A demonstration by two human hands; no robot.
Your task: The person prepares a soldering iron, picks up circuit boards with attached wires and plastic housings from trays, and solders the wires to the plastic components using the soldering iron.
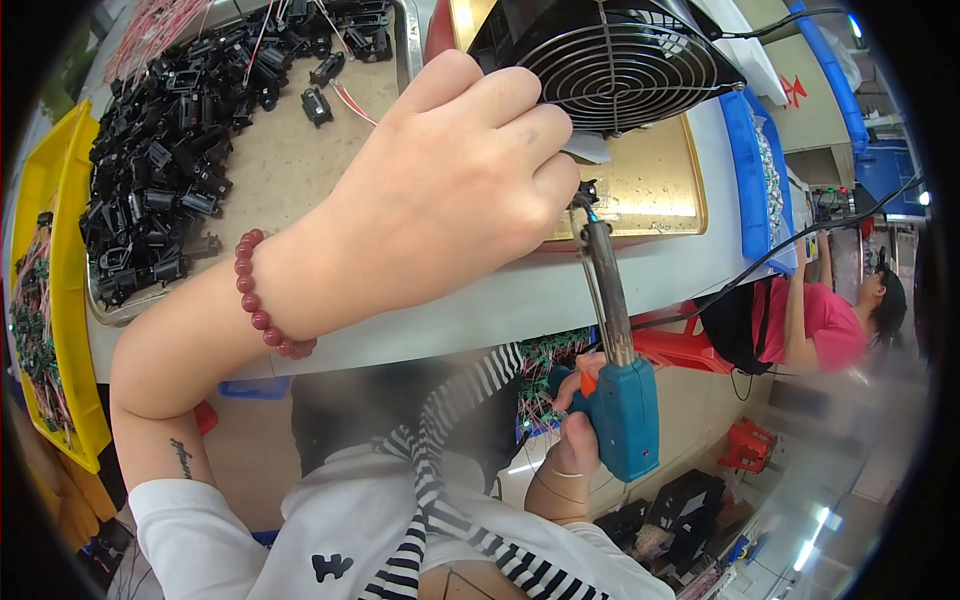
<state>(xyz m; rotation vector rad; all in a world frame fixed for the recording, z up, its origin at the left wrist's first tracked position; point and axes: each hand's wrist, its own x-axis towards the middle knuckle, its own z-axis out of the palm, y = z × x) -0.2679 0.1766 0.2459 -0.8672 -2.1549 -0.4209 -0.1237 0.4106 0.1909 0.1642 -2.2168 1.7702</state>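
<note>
- The right grip (577, 440) is holding a teal soldering gun (628, 420) upright, apparently aiming its tip at a black part (588, 188).
- The left grip (480, 170) is hovering curled beside that part; whether it is pinching cannot be told.
- Black housings (170, 160) are crowding a tray (280, 160) on the bench (400, 335), a fan (615, 70) standing beyond.
- A pink-shirted co-worker (815, 325) is appearing farther off.

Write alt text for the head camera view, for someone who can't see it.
A person's right hand holds a teal soldering gun, its tip close to a small black part beside the curled left hand. Beyond are a tray heaped with black connectors and a black fan; a co-worker in pink is at right.
</note>
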